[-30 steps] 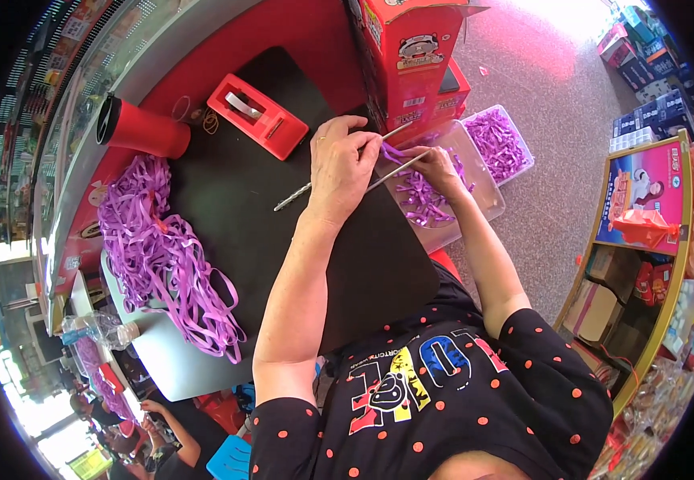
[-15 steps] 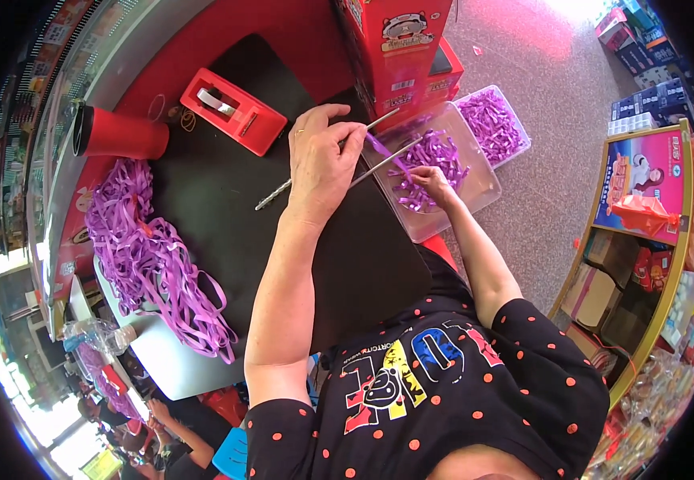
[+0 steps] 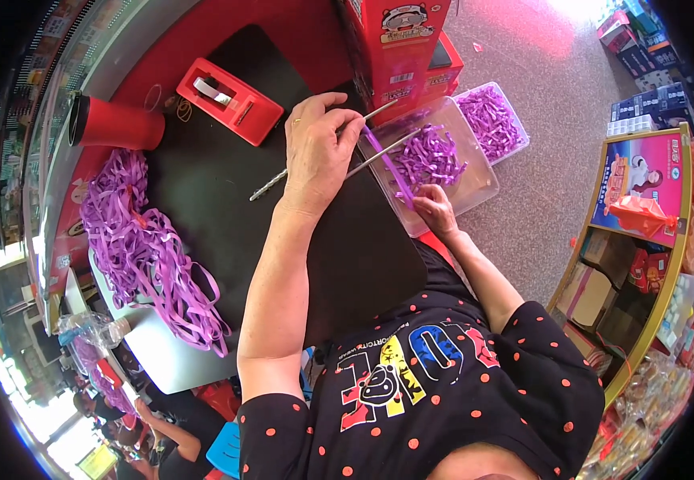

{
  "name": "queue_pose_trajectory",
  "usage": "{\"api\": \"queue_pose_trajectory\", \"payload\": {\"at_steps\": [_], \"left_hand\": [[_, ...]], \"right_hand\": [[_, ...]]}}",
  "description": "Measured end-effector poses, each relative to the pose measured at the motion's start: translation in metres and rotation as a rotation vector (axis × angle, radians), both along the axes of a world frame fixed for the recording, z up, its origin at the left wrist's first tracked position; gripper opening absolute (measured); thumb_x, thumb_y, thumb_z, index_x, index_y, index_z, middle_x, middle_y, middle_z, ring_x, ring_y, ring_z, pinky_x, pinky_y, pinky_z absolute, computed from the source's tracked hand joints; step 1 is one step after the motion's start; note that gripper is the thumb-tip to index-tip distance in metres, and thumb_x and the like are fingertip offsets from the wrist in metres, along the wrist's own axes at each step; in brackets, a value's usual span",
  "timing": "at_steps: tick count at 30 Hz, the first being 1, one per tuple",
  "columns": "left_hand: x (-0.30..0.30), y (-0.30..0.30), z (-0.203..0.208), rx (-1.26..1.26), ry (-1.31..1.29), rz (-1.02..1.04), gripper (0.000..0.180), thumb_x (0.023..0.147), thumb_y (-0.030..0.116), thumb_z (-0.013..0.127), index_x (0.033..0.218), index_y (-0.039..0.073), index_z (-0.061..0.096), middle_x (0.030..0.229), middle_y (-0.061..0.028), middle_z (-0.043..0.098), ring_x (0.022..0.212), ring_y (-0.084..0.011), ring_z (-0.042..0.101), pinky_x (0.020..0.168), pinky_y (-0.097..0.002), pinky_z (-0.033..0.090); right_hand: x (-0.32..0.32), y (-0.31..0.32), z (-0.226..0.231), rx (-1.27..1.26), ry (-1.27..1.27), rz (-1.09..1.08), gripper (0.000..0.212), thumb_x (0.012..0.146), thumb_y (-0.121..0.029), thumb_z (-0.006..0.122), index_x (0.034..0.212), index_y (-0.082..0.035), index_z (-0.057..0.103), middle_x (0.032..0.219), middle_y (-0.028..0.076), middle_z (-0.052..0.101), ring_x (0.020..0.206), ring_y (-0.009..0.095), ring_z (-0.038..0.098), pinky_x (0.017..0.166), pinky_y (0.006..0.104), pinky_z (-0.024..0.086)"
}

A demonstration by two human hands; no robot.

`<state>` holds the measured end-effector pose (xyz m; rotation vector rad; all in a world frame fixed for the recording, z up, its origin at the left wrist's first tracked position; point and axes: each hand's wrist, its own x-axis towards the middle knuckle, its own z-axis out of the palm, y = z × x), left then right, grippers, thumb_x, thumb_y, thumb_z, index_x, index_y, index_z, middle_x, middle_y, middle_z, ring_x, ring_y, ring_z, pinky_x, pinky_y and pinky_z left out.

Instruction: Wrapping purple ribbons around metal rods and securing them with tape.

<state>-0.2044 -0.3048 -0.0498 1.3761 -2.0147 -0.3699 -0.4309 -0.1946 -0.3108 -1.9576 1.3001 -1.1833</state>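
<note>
We grip a slim metal rod (image 3: pixel 380 110) with our left hand (image 3: pixel 321 148), thumb and fingertips closed on it above the black bench (image 3: pixel 347 256). Our right hand (image 3: pixel 433 211) pinches the lower end of a purple ribbon (image 3: pixel 392 170), which runs up toward our left fingertips and crosses a second rod (image 3: pixel 385 152); we cannot tell whether the rods join. Beneath the ribbon, a clear bin (image 3: pixel 479 190) holds short purple pieces (image 3: pixel 431 160), with another filled bin (image 3: pixel 526 142) just beside it. To our left, a tangled purple heap (image 3: pixel 151 248) hangs over the bench edge, near a red tumbler (image 3: pixel 119 122) and a red tape dispenser (image 3: pixel 239 108).
</note>
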Motion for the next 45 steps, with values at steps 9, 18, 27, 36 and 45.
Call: {"api": "queue_pose_trajectory", "payload": {"at_steps": [9, 18, 27, 36, 45], "left_hand": [[0.001, -0.001, -0.005, 0.016, 0.037, 0.005, 0.014, 0.083, 0.018, 0.066, 0.088, 0.005, 0.071, 0.113, -0.0080, 0.061, 0.112, -0.0283, 0.050, 0.098, -0.0406, 0.036], [0.005, -0.003, -0.009, -0.044, -0.037, 0.003, 0.020, 0.086, 0.022, 0.062, 0.093, 0.006, 0.071, 0.119, -0.0105, 0.060, 0.113, -0.0304, 0.051, 0.096, -0.0398, 0.039], [0.003, -0.006, -0.013, 0.001, 0.001, 0.012, 0.016, 0.084, 0.019, 0.063, 0.089, 0.007, 0.073, 0.119, -0.0093, 0.059, 0.116, -0.0295, 0.048, 0.099, -0.0413, 0.036], [0.005, -0.007, -0.014, 0.006, 0.009, 0.024, 0.017, 0.084, 0.019, 0.063, 0.089, 0.006, 0.073, 0.120, -0.0110, 0.058, 0.117, -0.0303, 0.048, 0.099, -0.0412, 0.036], [0.005, -0.006, -0.015, 0.004, 0.015, 0.034, 0.017, 0.084, 0.020, 0.064, 0.089, 0.007, 0.073, 0.120, -0.0108, 0.058, 0.118, -0.0298, 0.047, 0.100, -0.0415, 0.036]], "right_hand": [[-0.036, 0.076, 0.034, 0.274, -0.041, -0.108, 0.013, 0.081, -0.012, 0.069, 0.092, -0.004, 0.069, 0.102, 0.014, 0.055, 0.099, 0.029, 0.055, 0.084, 0.0369, 0.046], [-0.050, 0.119, 0.161, -0.163, 0.284, -0.077, 0.019, 0.062, -0.009, 0.079, 0.079, -0.012, 0.071, 0.112, 0.009, 0.066, 0.098, 0.023, 0.058, 0.079, 0.0350, 0.046], [-0.049, 0.139, 0.188, -0.052, 0.064, -0.019, 0.023, 0.065, -0.004, 0.078, 0.087, -0.006, 0.070, 0.090, 0.006, 0.069, 0.076, 0.024, 0.059, 0.070, 0.0330, 0.048], [-0.052, 0.151, 0.219, -0.085, 0.049, -0.117, 0.025, 0.070, 0.007, 0.069, 0.093, -0.003, 0.067, 0.083, 0.010, 0.068, 0.075, 0.023, 0.057, 0.070, 0.0330, 0.044], [-0.046, 0.085, 0.317, -0.337, -0.296, 0.169, 0.023, 0.088, -0.017, 0.059, 0.107, -0.005, 0.058, 0.080, 0.009, 0.060, 0.076, 0.023, 0.046, 0.068, 0.0354, 0.038]]}}
